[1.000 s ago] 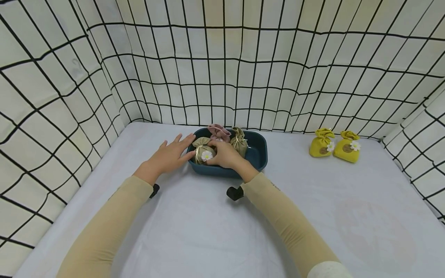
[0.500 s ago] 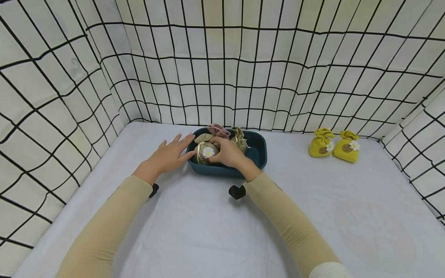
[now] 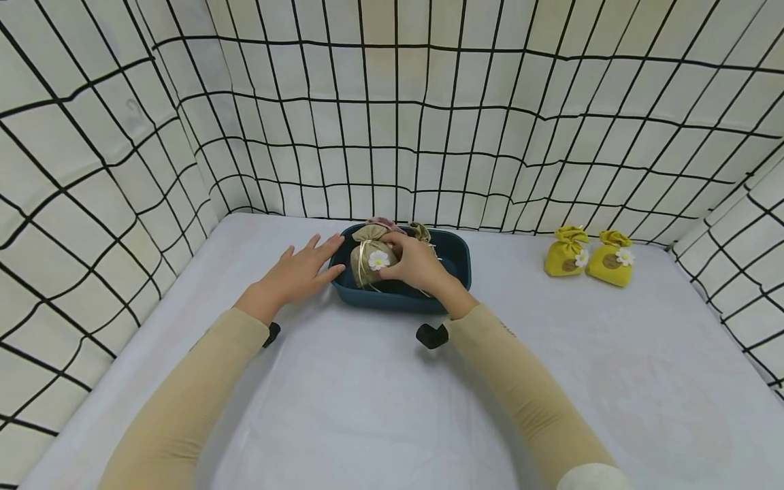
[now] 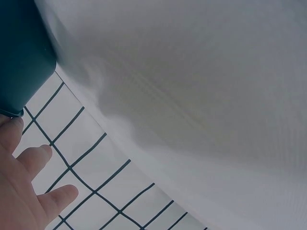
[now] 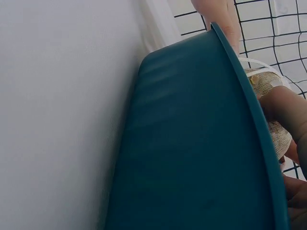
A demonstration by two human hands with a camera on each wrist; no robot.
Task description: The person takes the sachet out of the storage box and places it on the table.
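Gripping an olive sachet [image 3: 369, 262] with a white daisy, the right hand [image 3: 416, 264] holds it upright above the near-left corner of a dark teal tub [image 3: 456, 262]. Just left of it, the left hand [image 3: 297, 275] lies flat, fingers straight, fingertips touching the tub's outer wall on the white surface [image 3: 367, 408].

The olive-tan sachet [image 3: 369, 262] — a small cloth pouch gathered at the neck, tied with a pale ribbon, 1 white daisy on its front — stands upright, held above the left end of the dark teal tub [image 3: 456, 262]. The tub is an oblong, round-cornered plastic basin resting on the white table, with 2 more pouches inside it behind the sachet.
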